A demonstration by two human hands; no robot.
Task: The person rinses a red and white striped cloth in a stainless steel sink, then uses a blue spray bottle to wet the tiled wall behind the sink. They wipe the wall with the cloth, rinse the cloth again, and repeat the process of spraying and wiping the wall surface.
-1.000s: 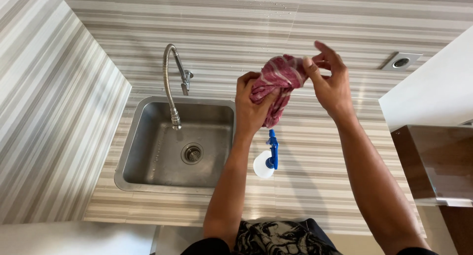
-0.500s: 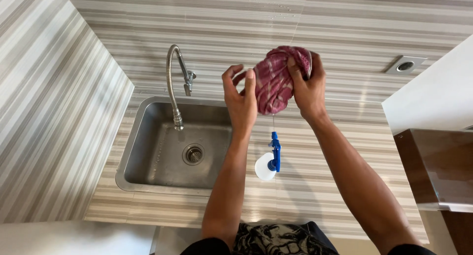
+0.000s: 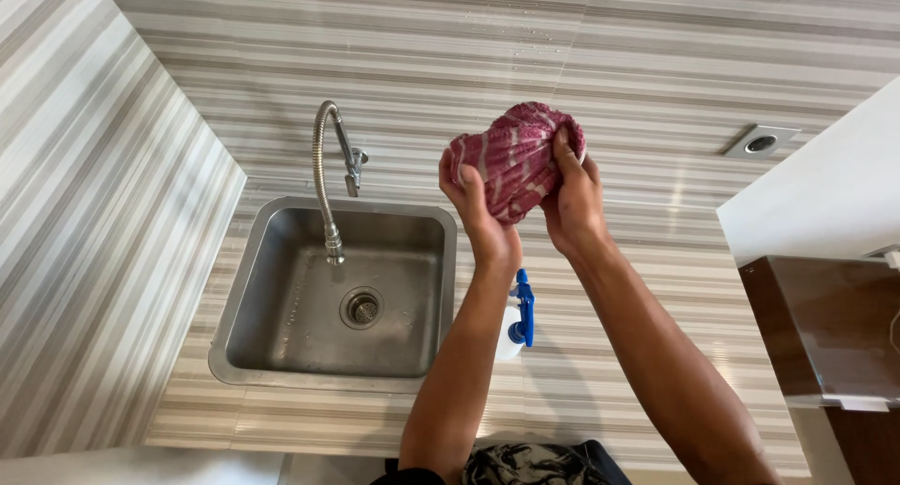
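A red and white striped cloth [image 3: 514, 157] is bunched into a ball and held up over the counter, just right of the sink. My left hand [image 3: 478, 218] grips its left side with the thumb pressed on the front. My right hand [image 3: 572, 199] clasps its right side, fingers curled over the top. Below my wrists a white spray bottle with a blue trigger head [image 3: 518, 321] stands on the striped countertop [image 3: 656, 288], partly hidden by my left forearm.
A steel sink [image 3: 328, 288] with a round drain and a tall curved faucet [image 3: 330, 166] lies to the left. Striped tile walls rise behind and at left. A round socket plate [image 3: 759, 143] sits on the back wall. A white panel and brown shelf [image 3: 825, 326] stand at right.
Both hands have closed in on the cloth and gathered it from a loose hanging bunch into a tight ball. My right hand's fingers, spread a second ago, now wrap over it.
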